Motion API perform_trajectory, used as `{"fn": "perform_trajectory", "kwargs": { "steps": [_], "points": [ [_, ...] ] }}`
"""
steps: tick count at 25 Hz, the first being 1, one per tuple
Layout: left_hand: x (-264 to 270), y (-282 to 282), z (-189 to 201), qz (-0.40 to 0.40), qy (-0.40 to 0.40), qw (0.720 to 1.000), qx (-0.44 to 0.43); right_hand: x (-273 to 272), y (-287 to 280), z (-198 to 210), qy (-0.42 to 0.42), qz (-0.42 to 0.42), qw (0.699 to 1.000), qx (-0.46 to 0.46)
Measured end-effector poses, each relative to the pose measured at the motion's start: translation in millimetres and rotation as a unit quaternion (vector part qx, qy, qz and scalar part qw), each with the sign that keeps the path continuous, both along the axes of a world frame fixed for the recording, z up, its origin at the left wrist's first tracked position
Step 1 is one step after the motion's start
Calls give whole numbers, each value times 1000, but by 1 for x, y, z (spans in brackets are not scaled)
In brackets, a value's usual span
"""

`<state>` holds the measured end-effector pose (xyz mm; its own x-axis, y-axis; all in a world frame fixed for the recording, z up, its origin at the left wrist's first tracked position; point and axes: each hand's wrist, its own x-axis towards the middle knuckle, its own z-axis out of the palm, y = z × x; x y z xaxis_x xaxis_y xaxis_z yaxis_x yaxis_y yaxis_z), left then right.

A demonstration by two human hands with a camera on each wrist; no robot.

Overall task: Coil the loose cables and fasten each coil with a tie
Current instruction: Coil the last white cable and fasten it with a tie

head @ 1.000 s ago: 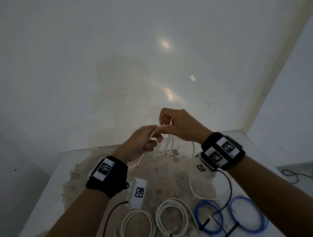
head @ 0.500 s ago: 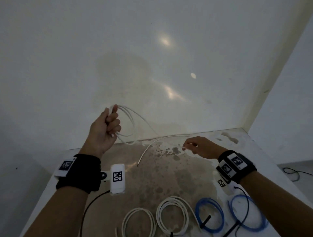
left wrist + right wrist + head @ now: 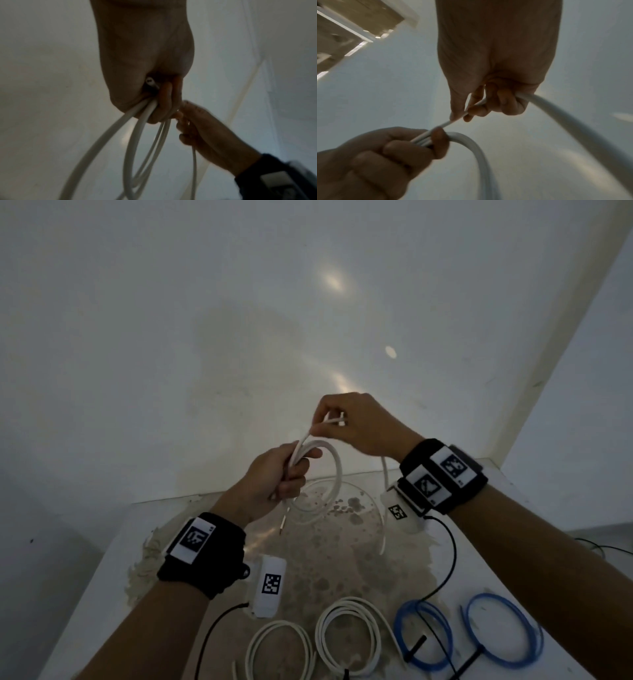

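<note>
A white cable (image 3: 337, 470) is held in loops above the table. My left hand (image 3: 274, 484) grips the gathered loops (image 3: 135, 135) in its fist, and a cut cable end (image 3: 150, 82) pokes out by the palm. My right hand (image 3: 352, 422) sits just above and right of it, pinching a strand (image 3: 453, 120) of the same cable between thumb and fingers. The free tail (image 3: 383, 508) hangs down from the right hand toward the table. Both hands are almost touching.
On the stained white table (image 3: 102, 594) near the front lie two coiled white cables (image 3: 349, 635) (image 3: 277, 648) and two coiled blue cables (image 3: 424, 635) (image 3: 503, 628) with black ties. Walls close in behind and on the right.
The hands were together, spread wide apart half a second ago, and have come back together. The right hand has brought another length of cable up to the left hand's loops.
</note>
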<state>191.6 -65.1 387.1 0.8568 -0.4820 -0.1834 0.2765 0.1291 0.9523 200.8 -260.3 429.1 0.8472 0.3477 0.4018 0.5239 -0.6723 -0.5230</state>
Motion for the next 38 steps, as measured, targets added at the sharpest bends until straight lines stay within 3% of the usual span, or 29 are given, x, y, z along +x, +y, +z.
{"fn": "perform_trajectory", "kwargs": {
  "steps": [2, 4, 7, 9, 11, 12, 15, 18, 21, 24, 26, 31, 36, 38],
  "points": [
    [4, 9, 2, -18, 65, 993, -97, 9, -18, -14, 54, -42, 995, 66],
    [13, 26, 2, -13, 80, 981, -174, 9, -40, -41, 121, -61, 983, 126],
    [32, 67, 1, -31, 98, 938, -332, -4, -78, -95, 212, -83, 964, 140],
    [43, 88, 1, 49, 95, 919, -380, -17, -98, -122, 240, -97, 956, 138],
    [49, 90, 1, 175, 66, 922, -340, -28, -103, -134, 254, -99, 956, 106],
    [49, 82, 3, 214, 44, 926, -309, -32, -98, -134, 248, -82, 964, 43],
    [48, 39, -6, 261, -9, 948, -182, -41, -55, -103, 189, 44, 968, -160],
    [27, -2, -19, 200, -92, 975, -34, -41, -10, -49, 84, 118, 974, -172],
    [3, -19, -24, 82, -177, 975, 108, -29, 3, -14, 18, 111, 987, -117],
    [-3, -15, -19, 16, -36, 999, 25, -10, -6, -9, 23, 65, 996, -51],
    [-3, -7, -15, -22, 49, 997, -51, -2, -20, -16, 47, 32, 998, 14],
    [2, 17, -4, -68, 104, 964, -233, -10, -59, -65, 177, -49, 967, 178],
    [23, 46, -6, -63, 94, 916, -385, -30, -93, -135, 243, -82, 959, 123],
    [30, 54, -3, 2, 78, 909, -410, -36, -103, -143, 250, -95, 962, 49]
  ]
}}
